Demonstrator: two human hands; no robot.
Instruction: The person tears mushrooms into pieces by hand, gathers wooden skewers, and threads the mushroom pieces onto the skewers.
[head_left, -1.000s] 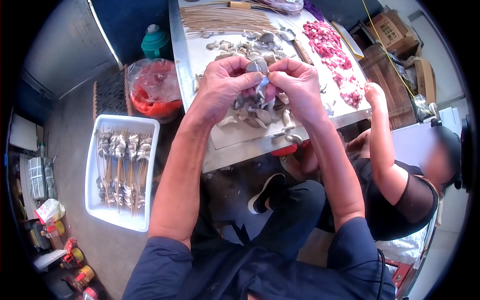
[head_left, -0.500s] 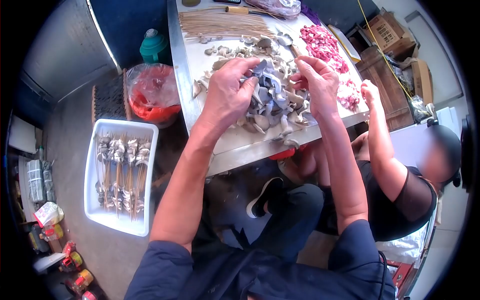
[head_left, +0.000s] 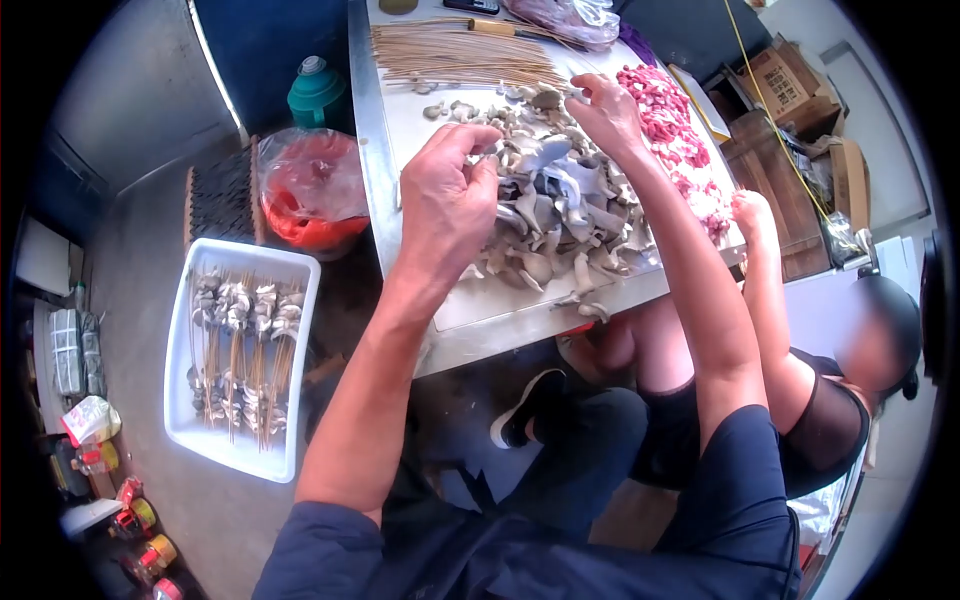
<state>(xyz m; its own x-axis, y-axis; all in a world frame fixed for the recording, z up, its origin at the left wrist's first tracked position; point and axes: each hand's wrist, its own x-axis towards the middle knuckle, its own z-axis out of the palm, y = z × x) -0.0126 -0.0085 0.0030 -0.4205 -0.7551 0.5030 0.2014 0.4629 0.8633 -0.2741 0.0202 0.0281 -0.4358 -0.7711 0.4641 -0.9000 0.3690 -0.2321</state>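
Observation:
My left hand (head_left: pixel 447 200) hovers at the left side of a heap of grey oyster mushrooms (head_left: pixel 540 225). Its fingers are bent, with a gap between thumb and forefinger, and I see nothing in that gap; the palm is hidden. At the far right edge of the heap, my right hand (head_left: pixel 607 115) has its fingers curled in towards the thumb. What lies between those fingertips is too small to make out. Beyond both hands, thin wooden skewers (head_left: pixel 455 52) lie in a row on the white tabletop (head_left: pixel 410 110).
Red diced meat (head_left: pixel 655 110) lies along the table's right side. A co-worker's hand (head_left: pixel 752 212) is at its near end. On the floor to the left are a white tub (head_left: pixel 178 400) of mushroom skewers, a red bag-lined bucket (head_left: pixel 312 190) and a green jug (head_left: pixel 316 95).
My hands have moved apart: the left has drawn back to the left, and the right has gone up and away over the far side of the heap. The view has shifted slightly.

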